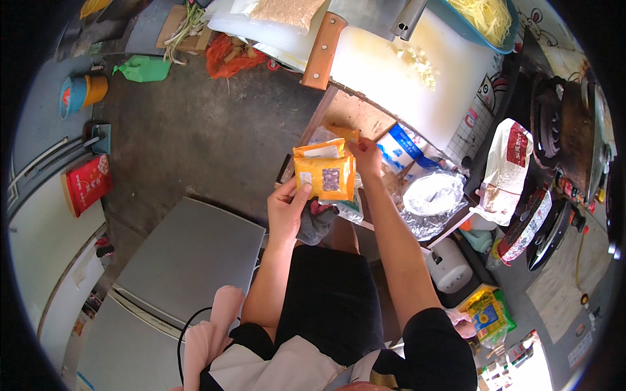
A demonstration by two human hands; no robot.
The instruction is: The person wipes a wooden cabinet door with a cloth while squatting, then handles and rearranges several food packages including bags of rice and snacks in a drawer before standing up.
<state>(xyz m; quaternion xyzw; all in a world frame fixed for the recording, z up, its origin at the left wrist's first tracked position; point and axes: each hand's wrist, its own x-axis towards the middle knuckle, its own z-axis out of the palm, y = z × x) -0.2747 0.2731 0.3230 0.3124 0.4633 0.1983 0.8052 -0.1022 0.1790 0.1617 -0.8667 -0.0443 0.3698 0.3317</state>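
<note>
My left hand (287, 210) grips a yellow packet (315, 171) with a small clear window showing dark, bean-like contents. A second yellow packet (319, 149) sits right behind it, partly covered; my thumb lies across the front one. Both are above an open drawer (359, 115). My right hand (367, 155) is just to the right, its fingertips pinching the edge of another orange-yellow packet (345, 133), whose lower part is hidden. Beside that hand, a blue-and-white bag (398, 146) and a foil-like silvery bundle (434, 195) lie in the drawer.
A cleaver with a wooden handle (325, 51) lies on the white cutting board (371, 63), near chopped pale pieces (420, 68). Shredded food fills a blue basket (506, 41). A grey refrigerator (190, 244) stands at left. A dark cloth (317, 224) hangs below the packets.
</note>
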